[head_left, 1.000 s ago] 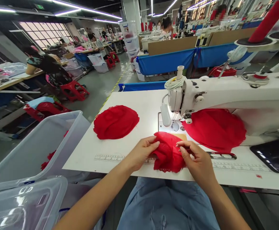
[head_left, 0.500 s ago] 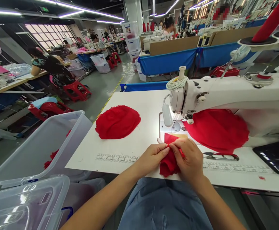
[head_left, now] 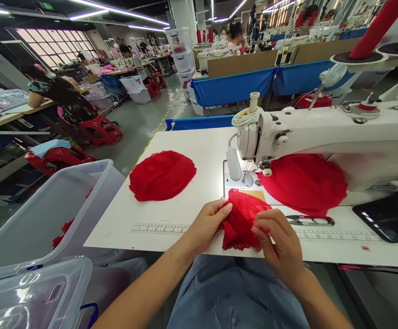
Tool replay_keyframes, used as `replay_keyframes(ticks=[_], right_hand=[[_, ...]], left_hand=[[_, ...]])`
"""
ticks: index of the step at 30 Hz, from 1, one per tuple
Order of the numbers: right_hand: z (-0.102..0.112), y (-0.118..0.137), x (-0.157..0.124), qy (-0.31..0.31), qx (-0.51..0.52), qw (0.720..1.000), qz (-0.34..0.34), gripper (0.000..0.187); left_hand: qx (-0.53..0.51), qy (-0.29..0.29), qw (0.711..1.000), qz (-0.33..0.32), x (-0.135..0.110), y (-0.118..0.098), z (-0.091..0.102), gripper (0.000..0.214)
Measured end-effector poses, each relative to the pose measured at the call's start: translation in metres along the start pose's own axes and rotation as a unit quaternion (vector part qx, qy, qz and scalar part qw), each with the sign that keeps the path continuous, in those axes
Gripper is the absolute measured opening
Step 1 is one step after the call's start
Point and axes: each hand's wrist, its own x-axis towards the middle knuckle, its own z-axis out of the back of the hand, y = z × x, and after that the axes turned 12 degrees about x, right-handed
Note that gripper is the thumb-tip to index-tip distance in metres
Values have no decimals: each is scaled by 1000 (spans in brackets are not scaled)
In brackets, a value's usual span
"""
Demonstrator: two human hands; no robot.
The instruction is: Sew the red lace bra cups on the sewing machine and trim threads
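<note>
Currently, on my feed, the left hand (head_left: pixel 206 227) is clamped on the red cloth (head_left: pixel 240 221) at its ten o'clock edge, by the counter's (head_left: pixel 209 178) near side; the right hand (head_left: pixel 283 237) curls at its four o'clock edge, and I cannot tell whether it grips. From the cloth, I see the sewing machine (head_left: pixel 308 125) at one o'clock, a red pile (head_left: pixel 163 176) at ten.

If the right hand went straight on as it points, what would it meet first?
Likely the red cloth in the left hand; whether the right hand touches it is unclear.
</note>
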Motion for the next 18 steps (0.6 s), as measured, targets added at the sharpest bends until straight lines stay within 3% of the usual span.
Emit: replay_keyframes(ticks=[2, 3, 7, 9, 15, 18], right_hand=[[26, -5, -8, 43, -36, 998, -27, 8], [42, -10, -13, 35, -87, 995, -26, 5], [100, -43, -37, 101, -294, 950, -20, 30], [116, -57, -48, 123, -279, 952, -8, 35], [120, -70, -67, 101, -220, 969, -44, 17], [111, -59, -67, 46, -155, 979, -123, 10]], left_hand=[[-5, 5, 1000, 18, -2, -3, 3, 42], [-4, 8, 1000, 24, -3, -4, 5, 43], [-4, 23, 999, 26, -5, -6, 10, 45], [-7, 28, 999, 17, -3, -6, 10, 44], [-20, 27, 999, -1, -5, -7, 7, 44], [-11, 27, 1000, -5, -9, -9, 8, 45]])
